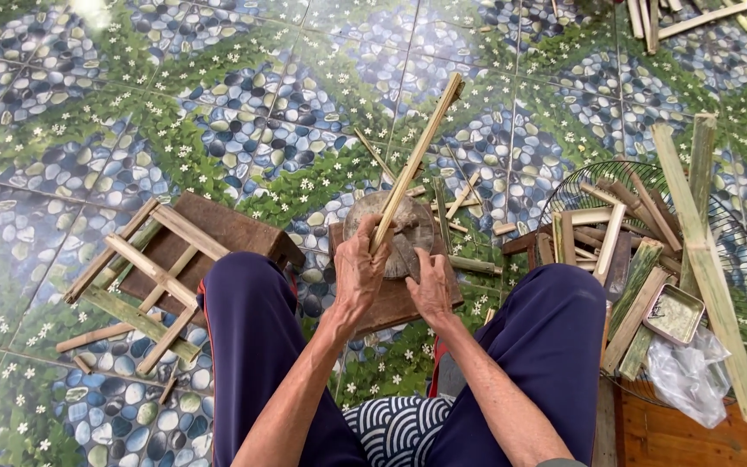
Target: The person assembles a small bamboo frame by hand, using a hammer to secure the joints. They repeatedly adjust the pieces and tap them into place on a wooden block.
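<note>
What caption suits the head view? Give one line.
Left hand stands a bamboo strip on a round block; right hand rests beside.

Navy trousers (555, 337), pebble-and-white-flower patterned floor tiles (244, 112), pale tan bamboo strip (417, 160)

Seated person seen from above, knees spread, both thighs in dark blue trousers. Left forearm bare, running up and slightly rightward from the lower centre; left hand (358, 270) raised between the knees, back of the hand toward the camera, fingers curled shut around a thin bamboo strip (414, 163) held slanting up and to the right. Right forearm bare, angled up and leftward; right hand (430, 285) just beside the left, lower, palm down, fingers bent and pressed flat, thumb side toward the left hand
</note>
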